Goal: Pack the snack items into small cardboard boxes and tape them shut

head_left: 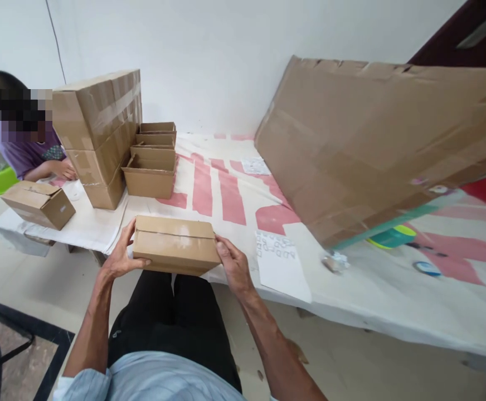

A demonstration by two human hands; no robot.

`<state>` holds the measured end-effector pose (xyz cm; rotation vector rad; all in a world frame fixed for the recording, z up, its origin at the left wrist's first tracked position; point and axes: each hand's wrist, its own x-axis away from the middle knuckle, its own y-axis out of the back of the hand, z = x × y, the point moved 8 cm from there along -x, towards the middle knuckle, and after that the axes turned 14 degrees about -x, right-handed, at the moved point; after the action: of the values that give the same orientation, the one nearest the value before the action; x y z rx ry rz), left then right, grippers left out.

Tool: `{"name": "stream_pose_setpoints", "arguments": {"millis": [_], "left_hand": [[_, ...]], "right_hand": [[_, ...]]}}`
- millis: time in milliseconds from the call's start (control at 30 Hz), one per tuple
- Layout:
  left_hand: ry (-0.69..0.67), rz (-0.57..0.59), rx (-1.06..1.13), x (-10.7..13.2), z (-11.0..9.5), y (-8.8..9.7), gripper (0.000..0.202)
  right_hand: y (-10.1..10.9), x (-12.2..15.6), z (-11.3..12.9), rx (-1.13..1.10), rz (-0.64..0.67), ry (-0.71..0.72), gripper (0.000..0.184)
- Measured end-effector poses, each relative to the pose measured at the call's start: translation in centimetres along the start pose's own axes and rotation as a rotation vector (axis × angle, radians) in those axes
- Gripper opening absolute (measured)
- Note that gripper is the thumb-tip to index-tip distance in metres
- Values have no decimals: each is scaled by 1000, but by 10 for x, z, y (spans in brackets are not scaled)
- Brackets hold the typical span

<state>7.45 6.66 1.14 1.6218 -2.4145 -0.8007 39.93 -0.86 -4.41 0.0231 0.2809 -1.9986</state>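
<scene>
Between my two hands is a closed brown cardboard box [176, 245], held level at the table's front edge. My left hand [121, 253] grips its left end, thumb along the front face. At the opposite end, my right hand [234, 264] presses against the box with its fingers at the upper corner. A seam runs lengthwise across the top, where a shiny patch shows. Behind it stand several open cardboard boxes [150, 181] in a row. The underside of the held box is hidden.
Stacked taped boxes [109, 122] rise at the left, near a single box [38, 203] and a seated person [29, 139]. A big cardboard sheet [368, 145] leans at the right. A marked paper [282, 267], a tape roll [427, 269] and a teal container [393, 236] lie on the cloth-covered table [377, 306].
</scene>
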Motion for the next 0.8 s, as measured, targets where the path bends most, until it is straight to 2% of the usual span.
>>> {"name": "stream_pose_setpoints", "arguments": {"millis": [133, 233, 400, 533, 667, 800], "left_hand": [[-143, -26, -175, 8, -28, -2, 120], [-243, -60, -227, 10, -51, -5, 112], [-308, -90, -262, 11, -69, -12, 104], [-318, -71, -294, 15, -72, -13, 98], [-278, -67, -266, 20, -61, -6, 98], [-237, -67, -220, 26, -44, 1, 96]], "right_hand": [[15, -8, -14, -36, -53, -13, 64], [24, -14, -27, -128, -94, -72, 59], [33, -17, -37, -201, -153, -161, 52], [31, -19, -31, -73, -73, -103, 58], [30, -25, -20, 108, 35, -44, 64], [39, -40, -8, 524, 142, 138, 56]]}}
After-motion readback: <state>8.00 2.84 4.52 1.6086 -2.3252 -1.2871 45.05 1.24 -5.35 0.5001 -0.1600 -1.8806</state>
